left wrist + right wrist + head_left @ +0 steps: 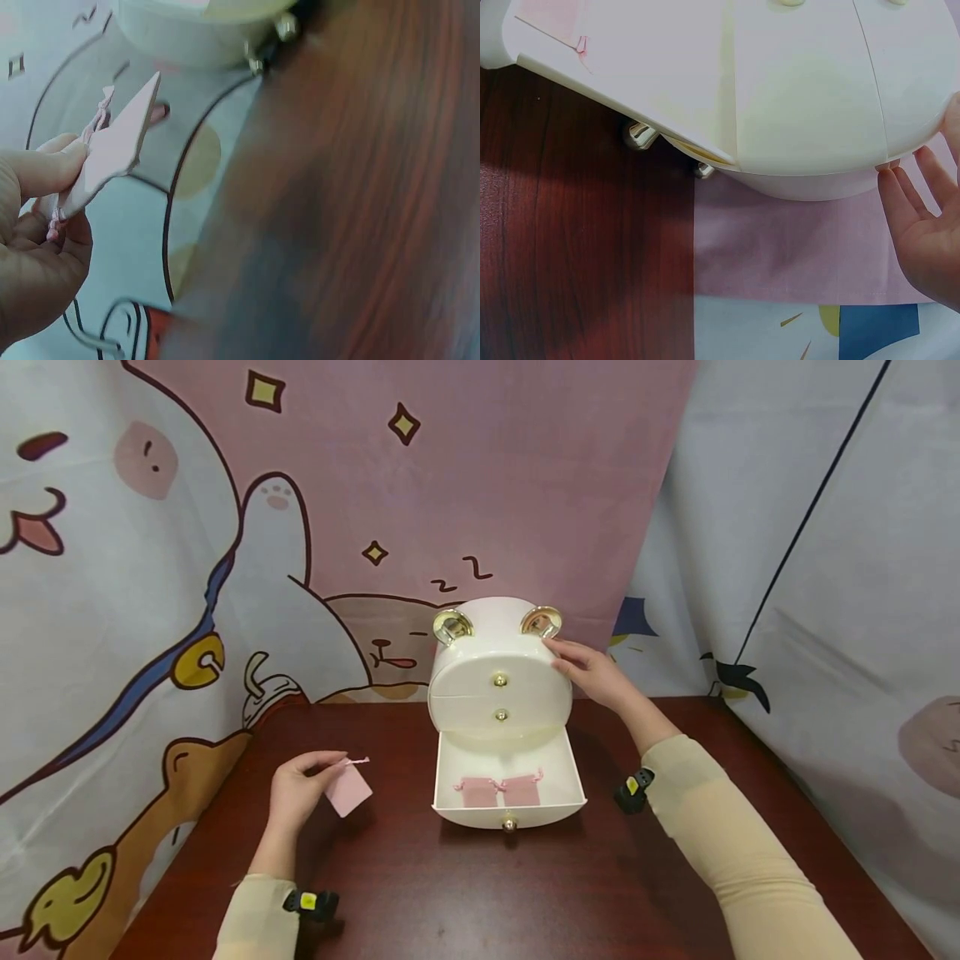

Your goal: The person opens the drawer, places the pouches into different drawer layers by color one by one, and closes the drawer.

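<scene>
Pinched between the thumb and fingers of my left hand (295,787) is a small pink drawstring pouch (349,792), held by its top above the table. It also shows in the left wrist view, where the pouch (116,150) tilts with its cords hanging at the gathered edge. A white jewelry box (465,681) with gold ears and gold knobs stands at the centre. Its bottom drawer (502,753) is pulled out, with two pink pouches (521,792) lying side by side near its front. My right hand (597,678) touches the box's upper right side, fingers extended.
The box stands on a dark red-brown wooden table (510,893). Cartoon-printed cloth (480,468) hangs behind and on both sides. Gold ball feet (640,136) show under the box in the right wrist view. A black device sits at each wrist.
</scene>
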Tool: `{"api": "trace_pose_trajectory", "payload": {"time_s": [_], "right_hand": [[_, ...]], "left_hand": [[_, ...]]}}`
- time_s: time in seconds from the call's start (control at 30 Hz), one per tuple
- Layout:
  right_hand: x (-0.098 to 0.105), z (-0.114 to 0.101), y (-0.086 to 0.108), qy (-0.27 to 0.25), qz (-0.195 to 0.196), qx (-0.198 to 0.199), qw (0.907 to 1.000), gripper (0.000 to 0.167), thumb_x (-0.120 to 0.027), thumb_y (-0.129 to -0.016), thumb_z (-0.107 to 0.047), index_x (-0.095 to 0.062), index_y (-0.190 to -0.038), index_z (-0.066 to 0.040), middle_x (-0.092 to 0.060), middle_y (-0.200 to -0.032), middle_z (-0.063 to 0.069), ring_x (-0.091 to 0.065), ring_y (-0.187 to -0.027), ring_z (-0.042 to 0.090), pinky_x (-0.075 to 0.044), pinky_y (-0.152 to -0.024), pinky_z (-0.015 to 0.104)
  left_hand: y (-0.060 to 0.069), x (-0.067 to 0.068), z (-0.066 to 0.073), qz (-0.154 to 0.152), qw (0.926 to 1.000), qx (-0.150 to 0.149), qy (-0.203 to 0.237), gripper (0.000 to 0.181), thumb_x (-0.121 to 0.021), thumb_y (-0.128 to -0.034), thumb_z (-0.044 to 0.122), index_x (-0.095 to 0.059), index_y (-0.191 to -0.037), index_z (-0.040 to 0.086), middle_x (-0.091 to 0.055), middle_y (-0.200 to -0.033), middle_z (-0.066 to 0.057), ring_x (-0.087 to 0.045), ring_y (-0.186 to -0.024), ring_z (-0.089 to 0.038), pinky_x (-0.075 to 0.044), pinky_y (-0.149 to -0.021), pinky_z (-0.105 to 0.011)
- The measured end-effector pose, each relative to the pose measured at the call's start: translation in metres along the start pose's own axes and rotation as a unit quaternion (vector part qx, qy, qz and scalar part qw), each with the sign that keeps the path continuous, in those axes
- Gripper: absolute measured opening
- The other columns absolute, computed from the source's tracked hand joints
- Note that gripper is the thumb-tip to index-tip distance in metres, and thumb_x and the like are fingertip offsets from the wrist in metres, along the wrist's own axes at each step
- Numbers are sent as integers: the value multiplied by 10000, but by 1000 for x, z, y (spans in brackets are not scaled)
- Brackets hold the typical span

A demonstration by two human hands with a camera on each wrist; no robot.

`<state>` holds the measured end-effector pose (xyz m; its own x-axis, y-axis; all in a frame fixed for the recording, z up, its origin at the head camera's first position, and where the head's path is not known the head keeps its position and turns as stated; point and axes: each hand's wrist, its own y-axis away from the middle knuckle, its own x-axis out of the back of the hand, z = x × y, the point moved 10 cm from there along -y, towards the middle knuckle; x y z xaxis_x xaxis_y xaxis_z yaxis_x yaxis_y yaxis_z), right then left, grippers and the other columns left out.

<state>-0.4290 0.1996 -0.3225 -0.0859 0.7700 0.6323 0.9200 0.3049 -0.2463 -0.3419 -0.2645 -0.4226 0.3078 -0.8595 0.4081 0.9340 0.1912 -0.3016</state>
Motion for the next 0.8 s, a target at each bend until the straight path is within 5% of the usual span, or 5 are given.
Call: {"api": "trace_pose_trajectory", "payload": {"time_s": [0.37, 0.8], "right_hand": [[0, 1, 0, 26, -31, -56, 10000, 505, -568, -1020, -265, -450, -1500, -165, -347, -1569, 117, -322, -1426, 338, -353, -1090, 521], [0, 1, 0, 56, -29, -64, 10000, 501, -565, -1022, -261, -449, -1501, -166, -345, -1571, 111, -315, -1431, 330, -341, -1100, 516]], "left_hand": [[0, -47, 63, -489, 9933, -754, 730, 176, -788, -824, 5, -780, -1000, 13, -738, -989, -148, -643, -864, -145, -496, -627, -169], [5, -104, 119, -1086, 9839, -1286, 606, 137, -796, -810, 3, -805, -926, 75, -742, -928, -49, -669, -878, -209, -548, -755, -362]]}}
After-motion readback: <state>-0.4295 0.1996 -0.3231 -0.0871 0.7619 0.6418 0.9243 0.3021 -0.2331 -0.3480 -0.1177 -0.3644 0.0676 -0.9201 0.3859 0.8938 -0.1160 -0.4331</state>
